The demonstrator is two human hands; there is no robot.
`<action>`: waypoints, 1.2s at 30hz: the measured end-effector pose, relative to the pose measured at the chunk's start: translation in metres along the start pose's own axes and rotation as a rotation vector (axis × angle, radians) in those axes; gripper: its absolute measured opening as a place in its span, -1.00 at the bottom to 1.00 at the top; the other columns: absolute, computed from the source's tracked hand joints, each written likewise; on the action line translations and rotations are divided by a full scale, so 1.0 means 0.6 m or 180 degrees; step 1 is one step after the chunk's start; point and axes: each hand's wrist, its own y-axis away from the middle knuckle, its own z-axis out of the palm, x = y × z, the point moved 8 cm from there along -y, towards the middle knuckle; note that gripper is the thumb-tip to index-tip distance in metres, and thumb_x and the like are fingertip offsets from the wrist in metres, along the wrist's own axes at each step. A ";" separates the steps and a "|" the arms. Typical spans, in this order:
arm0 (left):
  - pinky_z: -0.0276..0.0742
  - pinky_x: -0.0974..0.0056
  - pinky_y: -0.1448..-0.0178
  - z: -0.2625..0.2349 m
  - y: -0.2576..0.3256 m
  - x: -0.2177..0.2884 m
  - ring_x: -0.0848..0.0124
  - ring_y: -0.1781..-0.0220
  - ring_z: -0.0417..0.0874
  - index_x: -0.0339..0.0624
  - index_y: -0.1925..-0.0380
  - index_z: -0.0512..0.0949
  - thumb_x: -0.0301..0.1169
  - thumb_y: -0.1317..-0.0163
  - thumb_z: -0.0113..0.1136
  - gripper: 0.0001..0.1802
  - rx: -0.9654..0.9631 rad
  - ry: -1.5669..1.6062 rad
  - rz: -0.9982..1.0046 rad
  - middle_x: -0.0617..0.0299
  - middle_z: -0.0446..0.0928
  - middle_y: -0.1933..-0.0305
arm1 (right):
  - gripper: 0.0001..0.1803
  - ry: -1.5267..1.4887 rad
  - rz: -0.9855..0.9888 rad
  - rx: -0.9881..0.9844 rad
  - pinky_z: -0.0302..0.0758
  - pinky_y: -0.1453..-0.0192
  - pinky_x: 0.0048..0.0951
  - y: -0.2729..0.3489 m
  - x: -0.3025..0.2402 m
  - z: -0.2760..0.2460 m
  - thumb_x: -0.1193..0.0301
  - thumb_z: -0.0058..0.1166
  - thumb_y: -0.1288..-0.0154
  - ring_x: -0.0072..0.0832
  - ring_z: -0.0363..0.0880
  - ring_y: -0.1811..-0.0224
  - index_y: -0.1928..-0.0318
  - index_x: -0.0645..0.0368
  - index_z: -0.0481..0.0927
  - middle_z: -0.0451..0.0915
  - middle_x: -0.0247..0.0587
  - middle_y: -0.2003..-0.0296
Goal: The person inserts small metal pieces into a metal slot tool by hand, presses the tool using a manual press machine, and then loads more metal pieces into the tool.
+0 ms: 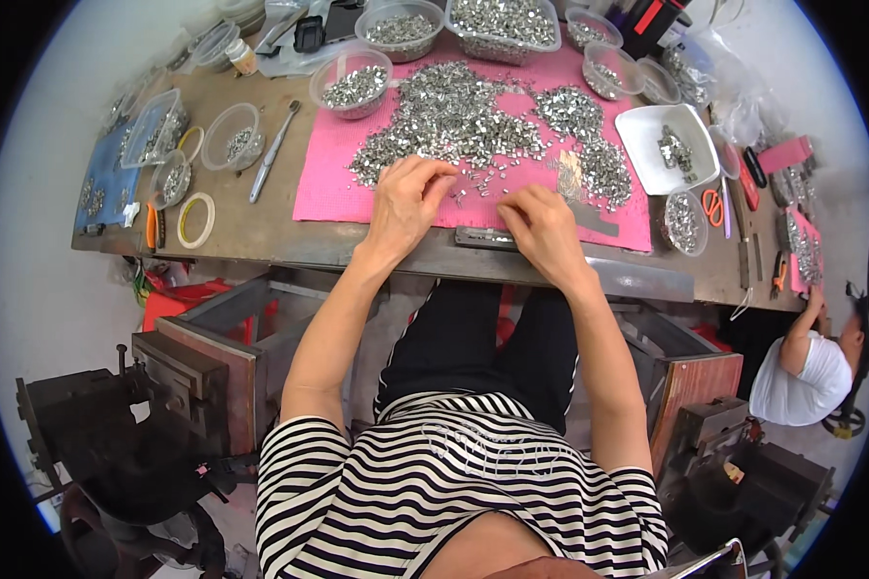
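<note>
here, far left of the l hand, a blue mat (104, 179) w/ small metal bits, then a clear rectangular tub (152, 125) and round clear cups (233, 136) of the same parts. nearer the bench edge lie two tape rings (196, 220) and an orange-handled tool (151, 226). a long metal tweezer-like tool (273, 151) lies just left of the pink mat (323, 188).

left hand (407, 201) rests on the pink mat at the near edge of the big heap of small silver metal pieces (459, 121); fingers curled, tips pinched down among loose pieces, but can't tell if any piece is actually held. beyond it, a round cup of parts (354, 87) sits at the heap's far left.

btwn the hands, a few stray pieces on the mat and a dark metal bar (488, 237) at the bench edge, just near side of both.

right hand (543, 227) lies close beside the left, fingers bent down onto the mat over loose pieces; grip hidden by the knuckles, can't tell what's in it. just beyond it a second smaller heap (589, 145).

right of that, a white square tray (647, 145) w/ some parts, a round cup (684, 222), orange scissors (713, 206). far right, well apart, another person in a white top (801, 372).
</note>
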 end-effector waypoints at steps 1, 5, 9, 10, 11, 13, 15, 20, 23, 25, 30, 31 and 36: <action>0.43 0.12 0.06 0.001 0.000 0.004 0.22 0.25 0.60 -0.09 0.27 0.71 -0.36 -0.23 0.40 -0.89 -0.0035 -0.0370 0.0085 0.22 0.60 0.35 | -0.87 -0.0018 0.0135 -0.0008 0.42 0.06 -0.17 -0.012 0.010 0.012 0.42 0.33 -0.23 -0.16 0.61 0.19 0.28 0.20 0.67 0.61 -0.15 0.35; 0.31 0.11 -0.06 0.018 0.015 0.029 0.28 0.18 0.55 0.00 0.30 0.73 -0.29 -0.17 0.45 -0.86 -0.0284 -0.0737 0.0362 0.33 0.56 0.36 | -0.83 0.0314 0.0263 -0.0125 0.43 0.07 -0.12 -0.039 0.028 0.051 0.38 0.33 -0.23 -0.14 0.62 0.19 0.31 0.21 0.66 0.61 -0.12 0.36; 0.31 0.12 -0.07 0.023 0.025 0.032 0.28 0.17 0.56 -0.02 0.29 0.72 -0.29 -0.16 0.46 -0.85 -0.0152 -0.0859 0.0554 0.33 0.54 0.35 | -0.85 0.0265 0.0216 -0.0081 0.43 0.05 -0.10 -0.033 0.028 0.041 0.39 0.28 -0.26 -0.12 0.62 0.23 0.32 0.22 0.65 0.61 -0.10 0.38; 0.30 0.12 -0.08 0.022 0.026 0.034 0.28 0.16 0.55 -0.03 0.29 0.72 -0.30 -0.16 0.46 -0.85 -0.0109 -0.0917 0.0546 0.32 0.54 0.35 | -0.87 0.0032 0.0251 -0.0103 0.44 0.05 -0.12 -0.027 0.028 0.031 0.42 0.25 -0.28 -0.12 0.62 0.25 0.31 0.22 0.65 0.61 -0.09 0.38; 0.30 0.12 -0.10 0.019 0.028 0.036 0.28 0.15 0.55 -0.04 0.30 0.71 -0.30 -0.16 0.45 -0.85 -0.0063 -0.0982 0.0528 0.31 0.53 0.34 | -0.87 0.0033 0.0257 -0.0118 0.44 0.05 -0.12 -0.020 0.021 0.016 0.42 0.25 -0.28 -0.12 0.62 0.25 0.31 0.22 0.65 0.61 -0.09 0.38; 0.30 0.12 -0.11 0.017 0.030 0.038 0.27 0.16 0.55 -0.05 0.30 0.70 -0.33 -0.16 0.44 -0.86 -0.0033 -0.0979 0.0529 0.31 0.53 0.35 | -0.90 -0.0565 0.0409 -0.0098 0.45 0.08 -0.17 0.002 0.012 -0.017 0.46 0.24 -0.30 -0.13 0.60 0.28 0.29 0.24 0.65 0.61 -0.10 0.38; 0.30 0.12 -0.12 0.021 0.029 0.040 0.27 0.16 0.55 -0.07 0.31 0.69 -0.36 -0.16 0.44 -0.87 -0.0010 -0.0957 0.0551 0.30 0.53 0.35 | -0.93 -0.0511 0.0381 -0.0114 0.46 0.10 -0.22 0.029 0.007 -0.032 0.50 0.23 -0.31 -0.16 0.59 0.28 0.26 0.25 0.66 0.62 -0.13 0.36; 0.34 0.13 -0.09 0.034 0.024 0.035 0.23 0.15 0.56 -0.14 0.32 0.63 -0.51 -0.15 0.39 -0.88 -0.0238 -0.0398 0.0787 0.24 0.56 0.31 | -0.89 -0.0836 0.0421 0.0245 0.51 0.06 -0.24 0.068 0.007 -0.037 0.58 0.30 -0.22 -0.18 0.61 0.23 0.22 0.23 0.69 0.64 -0.19 0.28; 0.36 0.12 -0.07 0.020 0.022 0.037 0.19 0.15 0.56 -0.17 0.32 0.63 -0.55 -0.15 0.37 -0.88 -0.0136 -0.0654 0.0890 0.20 0.57 0.30 | -0.87 -0.0543 0.0184 0.0410 0.52 0.06 -0.23 0.074 0.001 -0.037 0.60 0.33 -0.19 -0.18 0.61 0.22 0.23 0.22 0.69 0.64 -0.19 0.26; 0.36 0.12 -0.07 0.017 0.027 0.039 0.19 0.15 0.57 -0.17 0.31 0.63 -0.56 -0.15 0.36 -0.88 -0.0200 -0.0677 0.0911 0.20 0.57 0.31 | -0.86 -0.0391 0.0083 0.0490 0.52 0.07 -0.23 0.076 -0.005 -0.035 0.59 0.34 -0.18 -0.20 0.61 0.21 0.23 0.21 0.70 0.64 -0.20 0.26; 0.37 0.13 -0.07 0.023 0.035 0.036 0.19 0.14 0.57 -0.16 0.28 0.65 -0.56 -0.17 0.36 -0.88 -0.0211 -0.0534 0.0982 0.20 0.56 0.31 | -0.81 0.0188 -0.0421 0.0660 0.49 0.10 -0.26 0.083 -0.028 -0.038 0.58 0.36 -0.13 -0.27 0.61 0.20 0.21 0.19 0.70 0.64 -0.24 0.25; 0.37 0.11 -0.10 0.025 0.035 0.031 0.18 0.12 0.56 -0.16 0.27 0.65 -0.56 -0.17 0.34 -0.87 -0.0249 -0.0506 0.0899 0.20 0.55 0.30 | -0.79 0.0315 -0.0526 0.0700 0.48 0.10 -0.26 0.086 -0.033 -0.039 0.58 0.36 -0.12 -0.28 0.61 0.20 0.20 0.19 0.69 0.64 -0.25 0.25; 0.37 0.10 -0.12 0.024 0.035 0.027 0.18 0.10 0.55 -0.15 0.28 0.67 -0.54 -0.17 0.35 -0.88 -0.0218 -0.0494 0.0769 0.20 0.53 0.28 | -0.79 0.0682 -0.0709 0.0692 0.46 0.08 -0.26 0.085 -0.048 -0.039 0.55 0.35 -0.13 -0.31 0.61 0.20 0.19 0.20 0.68 0.65 -0.28 0.24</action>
